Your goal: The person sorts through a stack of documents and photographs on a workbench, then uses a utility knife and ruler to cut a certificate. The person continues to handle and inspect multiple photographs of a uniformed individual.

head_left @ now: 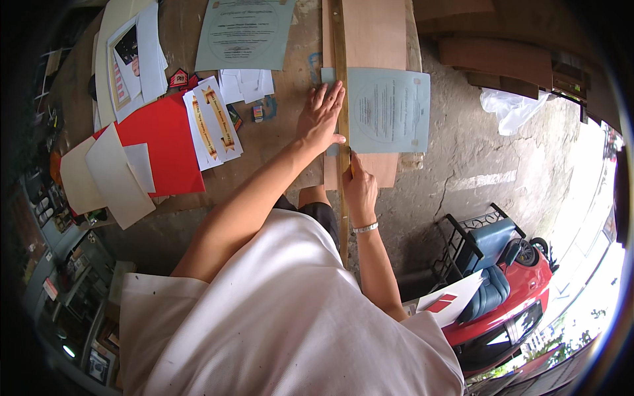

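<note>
A long, narrow brass-coloured straightedge (pixel 341 46) runs lengthwise over a blue-grey printed certificate sheet (pixel 413 109), near its left edge. The sheet lies on a pinkish-brown board (pixel 376 39). My left hand (pixel 320 119) is spread flat, fingers stretched out, pressing on the straightedge's left side with the thumb reaching across it. Lower down, my right hand (pixel 360 195) is closed around a slim cutter knife (pixel 352 167), held against the straightedge's right side by the sheet's lower edge. Its blade tip is too small to make out.
Another certificate sheet (pixel 244 33) lies at the far left of the boards. Red card (pixel 168 138), cream sheets (pixel 109 175), printed ribbon labels (pixel 214 125) and a small eraser-like block (pixel 257 113) cover the table's left. A metal-framed chair (pixel 489 241) and clear plastic (pixel 515 109) are at right.
</note>
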`<action>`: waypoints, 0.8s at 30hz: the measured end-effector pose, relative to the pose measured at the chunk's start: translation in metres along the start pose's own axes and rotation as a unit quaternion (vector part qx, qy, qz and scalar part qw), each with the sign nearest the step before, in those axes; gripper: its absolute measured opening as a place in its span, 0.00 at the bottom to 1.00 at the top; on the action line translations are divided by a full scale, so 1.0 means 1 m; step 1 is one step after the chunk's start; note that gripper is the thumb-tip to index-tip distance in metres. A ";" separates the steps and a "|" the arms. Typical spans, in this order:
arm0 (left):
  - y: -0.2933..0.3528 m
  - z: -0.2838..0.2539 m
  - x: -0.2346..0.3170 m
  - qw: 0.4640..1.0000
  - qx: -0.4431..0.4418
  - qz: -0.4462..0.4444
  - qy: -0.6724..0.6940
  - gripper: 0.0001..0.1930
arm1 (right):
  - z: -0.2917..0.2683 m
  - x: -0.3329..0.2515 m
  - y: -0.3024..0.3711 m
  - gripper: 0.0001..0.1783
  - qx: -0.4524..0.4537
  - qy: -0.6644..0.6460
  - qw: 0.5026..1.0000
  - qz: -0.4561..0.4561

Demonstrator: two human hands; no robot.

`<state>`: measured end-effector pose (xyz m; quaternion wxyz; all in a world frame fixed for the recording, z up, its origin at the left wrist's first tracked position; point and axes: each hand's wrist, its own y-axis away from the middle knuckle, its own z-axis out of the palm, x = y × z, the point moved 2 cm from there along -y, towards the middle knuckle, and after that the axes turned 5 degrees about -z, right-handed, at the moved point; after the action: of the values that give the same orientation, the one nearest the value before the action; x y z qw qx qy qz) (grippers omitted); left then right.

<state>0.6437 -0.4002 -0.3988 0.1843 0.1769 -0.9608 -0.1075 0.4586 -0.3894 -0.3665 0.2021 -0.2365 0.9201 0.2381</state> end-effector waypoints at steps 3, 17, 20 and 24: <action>0.000 0.000 0.000 1.000 -0.001 0.001 0.004 0.68 | -0.002 0.003 0.022 0.22 0.015 -0.010 1.000 -0.010; 0.001 -0.007 0.000 0.999 0.018 0.016 0.039 0.64 | -0.018 -0.047 -0.172 0.21 0.091 -0.054 0.992 -0.067; 0.001 -0.007 0.000 0.999 0.013 0.011 0.045 0.63 | -0.017 -0.048 -0.178 0.22 0.076 -0.043 0.993 -0.084; 0.002 -0.008 0.002 0.999 0.019 0.005 0.042 0.60 | -0.022 -0.048 -0.175 0.21 0.047 -0.051 0.995 -0.078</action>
<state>0.6450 -0.4005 -0.3903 0.2213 0.1800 -0.9550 -0.0810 0.5851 -0.5208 -0.3856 0.2777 -0.2857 0.8973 0.1901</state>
